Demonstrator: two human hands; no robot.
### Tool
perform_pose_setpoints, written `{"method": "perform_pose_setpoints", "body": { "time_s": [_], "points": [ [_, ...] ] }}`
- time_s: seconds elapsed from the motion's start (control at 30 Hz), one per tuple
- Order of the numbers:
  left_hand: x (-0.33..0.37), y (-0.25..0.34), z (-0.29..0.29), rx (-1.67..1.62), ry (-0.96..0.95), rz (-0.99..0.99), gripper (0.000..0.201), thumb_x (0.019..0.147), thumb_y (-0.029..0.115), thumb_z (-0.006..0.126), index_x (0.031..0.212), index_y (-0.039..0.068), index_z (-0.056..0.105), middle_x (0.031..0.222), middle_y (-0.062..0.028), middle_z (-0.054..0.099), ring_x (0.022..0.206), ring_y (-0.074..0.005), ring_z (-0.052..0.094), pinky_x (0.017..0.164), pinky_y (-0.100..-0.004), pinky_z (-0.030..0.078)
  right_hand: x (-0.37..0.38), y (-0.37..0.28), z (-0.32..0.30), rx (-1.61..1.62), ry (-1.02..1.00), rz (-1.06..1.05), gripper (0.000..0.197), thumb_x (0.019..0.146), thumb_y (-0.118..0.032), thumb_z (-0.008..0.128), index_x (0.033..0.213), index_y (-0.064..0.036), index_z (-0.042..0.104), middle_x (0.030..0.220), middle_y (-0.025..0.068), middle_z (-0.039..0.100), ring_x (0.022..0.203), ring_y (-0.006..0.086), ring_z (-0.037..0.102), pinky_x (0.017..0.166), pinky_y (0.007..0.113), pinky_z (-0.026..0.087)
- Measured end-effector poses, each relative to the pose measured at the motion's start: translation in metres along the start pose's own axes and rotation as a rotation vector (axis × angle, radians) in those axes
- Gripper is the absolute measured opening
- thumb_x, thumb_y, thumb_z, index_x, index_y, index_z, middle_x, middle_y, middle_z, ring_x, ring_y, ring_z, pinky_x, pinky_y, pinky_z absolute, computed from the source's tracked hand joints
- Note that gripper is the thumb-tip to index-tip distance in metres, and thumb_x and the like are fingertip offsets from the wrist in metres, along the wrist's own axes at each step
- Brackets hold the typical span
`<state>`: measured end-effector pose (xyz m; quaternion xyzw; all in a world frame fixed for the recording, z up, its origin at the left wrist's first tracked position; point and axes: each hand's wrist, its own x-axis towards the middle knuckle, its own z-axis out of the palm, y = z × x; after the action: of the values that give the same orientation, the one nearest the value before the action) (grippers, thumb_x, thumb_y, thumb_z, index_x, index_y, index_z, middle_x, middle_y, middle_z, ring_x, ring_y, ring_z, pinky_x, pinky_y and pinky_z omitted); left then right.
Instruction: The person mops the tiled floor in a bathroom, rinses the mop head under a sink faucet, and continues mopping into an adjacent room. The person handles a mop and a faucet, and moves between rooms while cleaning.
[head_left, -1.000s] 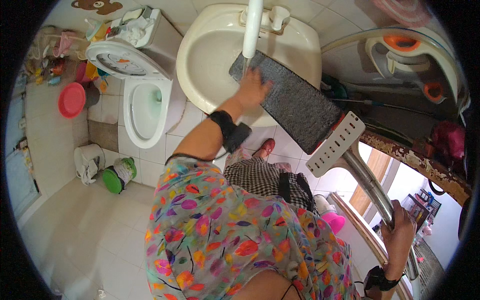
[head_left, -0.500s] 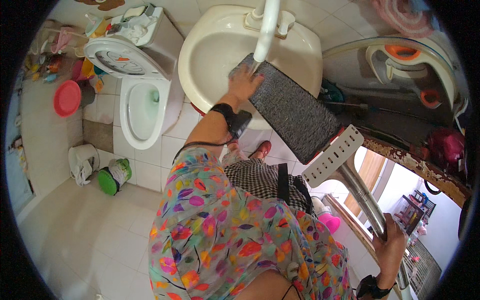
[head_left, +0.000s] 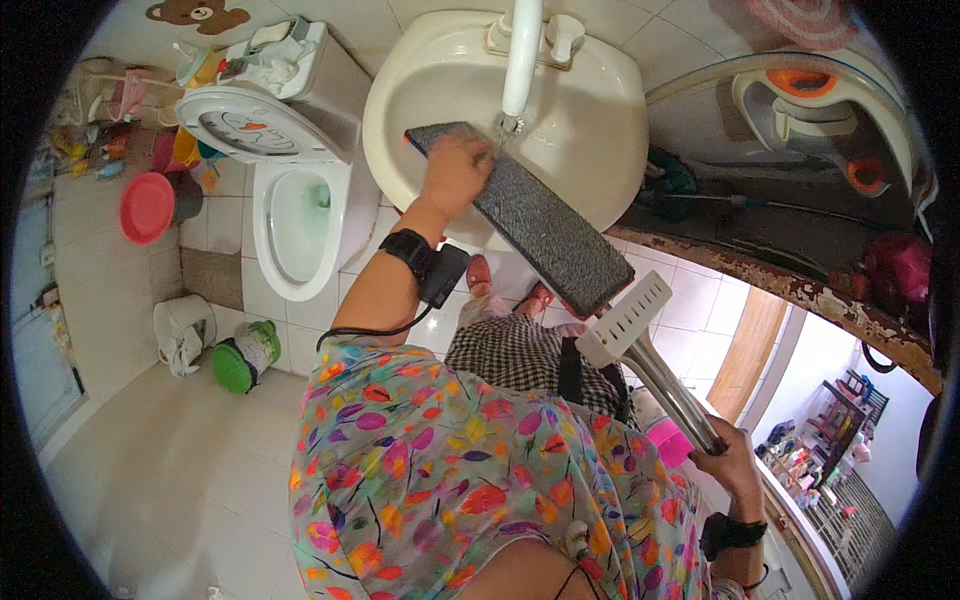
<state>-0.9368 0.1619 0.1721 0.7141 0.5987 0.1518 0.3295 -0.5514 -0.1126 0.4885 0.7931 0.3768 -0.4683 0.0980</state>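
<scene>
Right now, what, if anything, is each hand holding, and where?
The right hand grips the flat mop by its metal handle; the left hand touches its gray pad, grip unclear.

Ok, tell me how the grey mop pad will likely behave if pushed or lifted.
The grey mop pad runs straight past the basin's rim, so it is probably stiff-backed. It lies close to the faucet, so may be wet and slippery. The metal handle in the right hand extends from one end, so pushing the other might swing it.
</scene>
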Motion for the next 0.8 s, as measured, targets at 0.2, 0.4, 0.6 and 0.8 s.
{"method": "perform_pose_setpoints", "body": {
  "time_s": [0.2,0.4,0.6,0.8],
  "points": [
    [-0.005,-0.019,-0.016,-0.849,0.587,-0.185,0.069,0.077,0.009,0.068,0.135,-0.006,0.033,0.130,-0.0254,0.046,0.118,-0.0347,0.049,0.102,-0.0420,0.038,0.036,0.034,0.029,-0.003,0.034,-0.367,0.058,0.065,-0.004,0.078,0.118,0.0034,0.058,0.104,0.0095,0.067,0.085,0.0138,0.063,0.076,0.028,0.052],
    [0.006,0.007,-0.039,-1.117,0.437,-0.242,0.096,0.077,0.004,0.067,0.144,-0.007,0.000,0.139,-0.0261,0.033,0.130,-0.0333,0.037,0.109,-0.0353,0.030,0.085,0.067,0.050,-0.051,0.077,-0.379,0.058,0.064,-0.013,0.079,0.117,-0.0004,0.060,0.096,0.0163,0.069,0.084,0.0205,0.068,0.076,0.032,0.054],
    [-0.004,0.015,-0.051,-0.898,0.489,-0.129,0.103,0.077,0.000,0.065,0.146,-0.004,-0.012,0.145,-0.0257,0.026,0.128,-0.0320,0.038,0.108,-0.0320,0.030,0.092,0.072,0.056,-0.088,0.123,-0.386,0.057,0.065,-0.017,0.077,0.118,-0.0025,0.060,0.090,0.0151,0.069,0.077,0.0232,0.068,0.070,0.034,0.054],
    [0.018,0.009,-0.055,-1.218,0.487,-0.097,0.098,0.079,-0.001,0.062,0.146,-0.003,-0.010,0.146,-0.0236,0.026,0.127,-0.0297,0.039,0.107,-0.0337,0.032,0.135,0.025,0.057,-0.062,0.005,-0.383,0.053,0.069,-0.014,0.072,0.117,-0.0035,0.053,0.086,0.0165,0.066,0.075,0.0257,0.066,0.070,0.037,0.051]
  ]
}}
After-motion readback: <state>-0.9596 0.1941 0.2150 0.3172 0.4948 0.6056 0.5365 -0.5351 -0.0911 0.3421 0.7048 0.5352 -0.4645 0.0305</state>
